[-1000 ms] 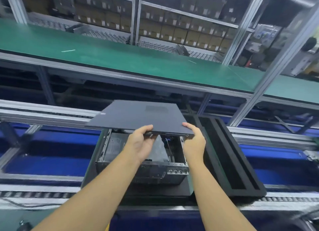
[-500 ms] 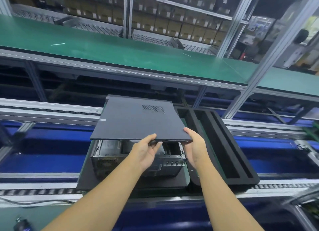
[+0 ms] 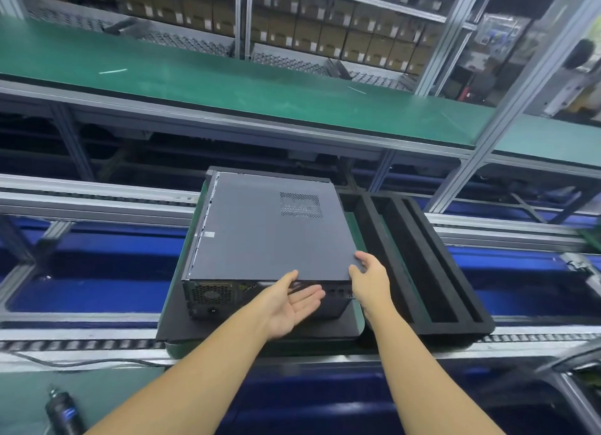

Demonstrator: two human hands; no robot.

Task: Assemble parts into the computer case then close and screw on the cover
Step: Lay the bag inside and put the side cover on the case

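The dark grey cover [image 3: 260,233] with a vent grid lies flat on top of the computer case [image 3: 211,296], which rests on a black mat over a green pallet [image 3: 356,320]. The case's rear panel with a fan grille faces me. My left hand [image 3: 289,304] is palm-up with fingers spread, just in front of the cover's near edge, thumb touching that edge. My right hand [image 3: 369,273] rests at the cover's near right corner, thumb on top and fingers loosely apart beside it.
A black foam tray [image 3: 422,262] with long slots sits right of the case. Roller rails [image 3: 97,203] run across in front and behind. A green conveyor belt [image 3: 227,83] lies beyond. An electric screwdriver [image 3: 61,412] rests at the bottom left.
The cover was held tilted above the open case; it has come down and now lies flat on it. Both hands have loosened their grip on its near edge.
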